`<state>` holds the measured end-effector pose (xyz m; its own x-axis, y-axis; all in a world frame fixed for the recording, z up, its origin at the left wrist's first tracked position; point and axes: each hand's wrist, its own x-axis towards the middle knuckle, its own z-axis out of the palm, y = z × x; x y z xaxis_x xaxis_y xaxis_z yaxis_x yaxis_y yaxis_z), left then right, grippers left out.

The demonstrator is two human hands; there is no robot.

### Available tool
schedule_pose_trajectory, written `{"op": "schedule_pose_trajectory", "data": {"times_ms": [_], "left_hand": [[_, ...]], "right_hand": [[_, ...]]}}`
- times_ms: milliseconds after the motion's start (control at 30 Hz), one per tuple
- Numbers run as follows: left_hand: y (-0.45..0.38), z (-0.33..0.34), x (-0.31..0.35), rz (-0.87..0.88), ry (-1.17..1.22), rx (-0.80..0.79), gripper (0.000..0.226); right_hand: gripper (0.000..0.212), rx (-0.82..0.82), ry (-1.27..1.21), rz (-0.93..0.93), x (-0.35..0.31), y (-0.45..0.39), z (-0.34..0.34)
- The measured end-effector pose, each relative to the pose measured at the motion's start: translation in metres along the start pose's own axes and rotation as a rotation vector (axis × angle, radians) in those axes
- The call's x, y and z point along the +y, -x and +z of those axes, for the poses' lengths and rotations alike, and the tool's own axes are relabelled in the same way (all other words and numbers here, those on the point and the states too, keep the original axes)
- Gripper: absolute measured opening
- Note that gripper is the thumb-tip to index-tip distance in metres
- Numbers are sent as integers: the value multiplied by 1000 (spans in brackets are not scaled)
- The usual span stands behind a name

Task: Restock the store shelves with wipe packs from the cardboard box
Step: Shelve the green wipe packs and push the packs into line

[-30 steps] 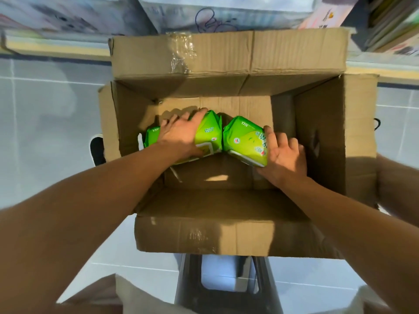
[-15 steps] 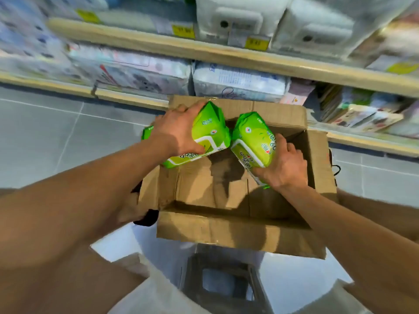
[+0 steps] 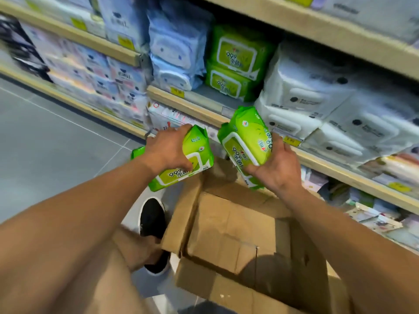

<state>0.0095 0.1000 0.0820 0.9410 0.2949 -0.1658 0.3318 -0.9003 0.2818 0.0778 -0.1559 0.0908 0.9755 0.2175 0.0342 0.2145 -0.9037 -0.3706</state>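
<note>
each hand (image 3: 169, 148) (image 3: 275, 165) grips a green wipe pack (image 3: 190, 162) (image 3: 246, 141) above the cardboard box (image 3: 235, 230).

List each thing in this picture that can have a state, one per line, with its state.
Left hand: grips a green pack.
Right hand: holds a second green pack, tilted.
Cardboard box: open, flaps up, below the hands.
Green packs on the shelf: stacked two high.

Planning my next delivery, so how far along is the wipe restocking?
Done: two green packs already sit stacked on the shelf. In hand: the left hand grips one green pack and the right hand another, both lifted above the cardboard box. Left: shelving these two; the box's inside is hidden, so the remaining stock is unknown.
</note>
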Motion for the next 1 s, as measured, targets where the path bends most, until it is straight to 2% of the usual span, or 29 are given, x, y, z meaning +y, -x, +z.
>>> {"op": "schedule_pose_trajectory", "data": {"times_ms": [167, 333, 467, 600, 667, 800, 1000], "left_hand": [[-29, -9, -22, -101, 104, -7, 121], [-66, -17, -36, -65, 98, 63, 119], [-92, -16, -45, -69, 135, 97, 119], [-105, -13, -47, -76, 144, 111, 118], [-108, -11, -46, -72, 145, 117, 117], [-110, -8, -45, -75, 171, 120, 117], [-102, -13, -37, -71, 156, 129, 118]], "right_hand": [[107, 54, 99, -162, -58, -62, -9], [109, 108, 300, -312, -97, -127, -16], [104, 98, 414, -335, -111, -174, -11], [105, -10, 419, -306, -110, -205, 5], [99, -42, 430, -301, -104, -213, 19], [78, 41, 463, -334, -92, -212, 47], [86, 29, 478, -381, -91, -189, 31]]}}
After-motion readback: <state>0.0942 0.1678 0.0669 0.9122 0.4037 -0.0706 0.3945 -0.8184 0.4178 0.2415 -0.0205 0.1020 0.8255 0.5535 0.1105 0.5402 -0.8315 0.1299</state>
